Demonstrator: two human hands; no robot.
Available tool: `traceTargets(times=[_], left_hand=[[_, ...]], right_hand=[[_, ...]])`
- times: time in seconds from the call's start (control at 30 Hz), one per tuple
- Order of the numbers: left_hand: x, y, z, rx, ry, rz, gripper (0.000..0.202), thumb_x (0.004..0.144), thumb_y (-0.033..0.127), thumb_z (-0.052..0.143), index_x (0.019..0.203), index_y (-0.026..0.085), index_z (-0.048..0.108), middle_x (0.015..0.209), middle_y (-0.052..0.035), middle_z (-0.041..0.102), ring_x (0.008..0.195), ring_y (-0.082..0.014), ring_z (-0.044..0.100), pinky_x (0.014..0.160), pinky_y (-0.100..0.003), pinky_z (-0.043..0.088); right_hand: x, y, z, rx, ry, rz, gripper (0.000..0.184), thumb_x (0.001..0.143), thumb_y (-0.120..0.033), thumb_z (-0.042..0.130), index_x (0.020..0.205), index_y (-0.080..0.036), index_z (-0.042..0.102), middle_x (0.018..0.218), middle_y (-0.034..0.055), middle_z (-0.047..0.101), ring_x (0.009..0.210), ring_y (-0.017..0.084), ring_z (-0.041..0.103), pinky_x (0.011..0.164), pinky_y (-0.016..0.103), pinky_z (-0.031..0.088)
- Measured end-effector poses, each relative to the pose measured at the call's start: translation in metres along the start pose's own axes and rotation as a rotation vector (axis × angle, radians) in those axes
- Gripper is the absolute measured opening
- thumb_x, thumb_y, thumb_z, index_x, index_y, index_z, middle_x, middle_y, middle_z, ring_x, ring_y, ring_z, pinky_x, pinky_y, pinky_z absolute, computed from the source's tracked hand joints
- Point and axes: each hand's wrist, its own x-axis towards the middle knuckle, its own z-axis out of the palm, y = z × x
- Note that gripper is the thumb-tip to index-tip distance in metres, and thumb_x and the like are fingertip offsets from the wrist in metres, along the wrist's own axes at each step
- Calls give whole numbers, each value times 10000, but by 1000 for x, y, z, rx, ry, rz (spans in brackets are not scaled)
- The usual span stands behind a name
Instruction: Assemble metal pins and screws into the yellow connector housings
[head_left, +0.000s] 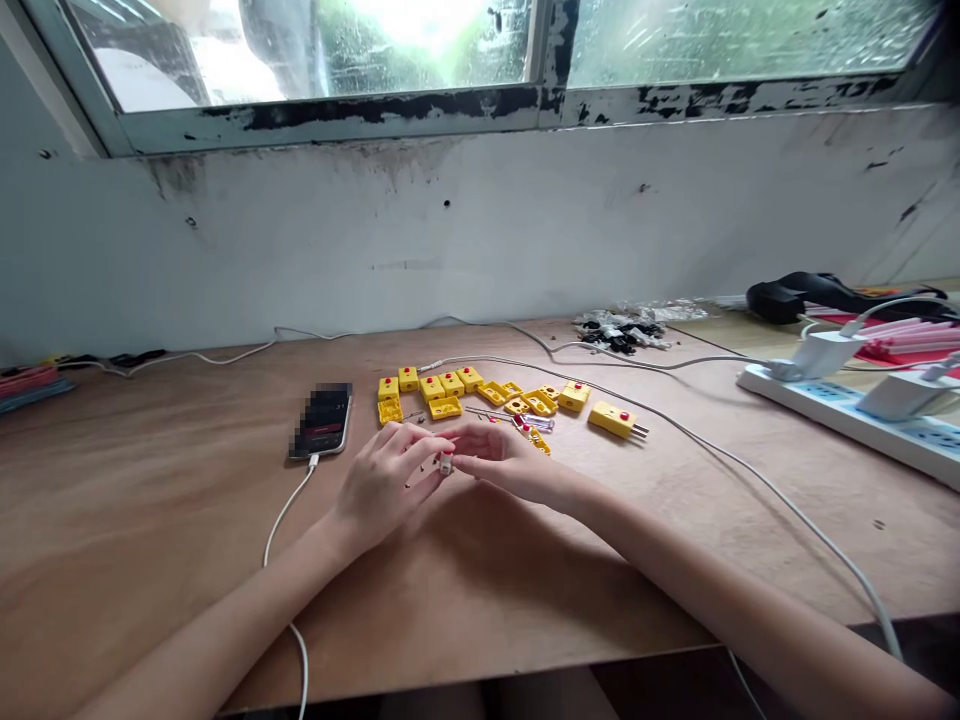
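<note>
My left hand [386, 485] and my right hand [504, 462] meet at the fingertips above the plywood table [187, 520]. Between them they pinch a tiny white-and-metal part [446, 463]. Several yellow plastic plug housings [450, 385], some with red dots, lie in rows just beyond my fingers. One assembled yellow two-pin plug [613, 420] lies further right. Thin metal pins [495, 413] lie among the housings, near my right fingers. Tiny dark screws [409, 484] are scattered beneath my left hand.
A smartphone [322, 420] lies left of the housings, its white cable [285, 530] passing beside my left arm. On the right stand a power strip [832, 410] with white chargers and a heap of black-and-silver scraps [622, 330]. A window [315, 50] tops the wall behind.
</note>
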Motion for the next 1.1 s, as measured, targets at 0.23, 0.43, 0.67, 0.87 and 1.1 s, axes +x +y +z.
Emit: traceTargets(times=[0.23,0.43,0.67,0.87,1.1], left_hand=[[0,-24,-13,2,-173,-27,287,832,281,581,1113,226,557,1030,-43,675,956,-211,604,853,-355,484],[-15,-91,-33,391,-345,-813,1008,666,668,577,1431,102,243,1435,-243,328,1267,-448,353,963,-581,336],[-12,-96,-38,324,-563,-1105,1128,642,742,510,1472,137,43,1357,-229,453,1197,-413,465,886,-471,422],[-15,-105,-44,373,-557,-1120,1121,640,756,487,1469,122,79,1209,-272,561,1114,-439,523,783,-457,455],[-7,-74,-40,339,-361,-724,723,768,547,521,1378,193,364,1352,-131,476,1215,-357,422,955,-477,371]], right_hand=[[-3,0,-2,-234,-5,44,192,826,-304,573,926,-161,653,796,26,651,715,126,593,646,253,486],[-9,-4,-3,-575,76,16,80,803,-183,562,834,-153,629,774,29,632,654,109,540,566,218,441],[-11,0,-3,-720,78,22,120,818,-200,526,883,-180,625,798,18,643,665,114,555,580,221,427],[-12,-5,-2,-780,82,52,153,802,-151,525,899,-183,639,818,21,657,661,115,565,572,218,416],[-12,-4,-3,-868,86,50,212,814,-159,526,954,-210,677,859,31,672,660,126,577,588,240,425]])
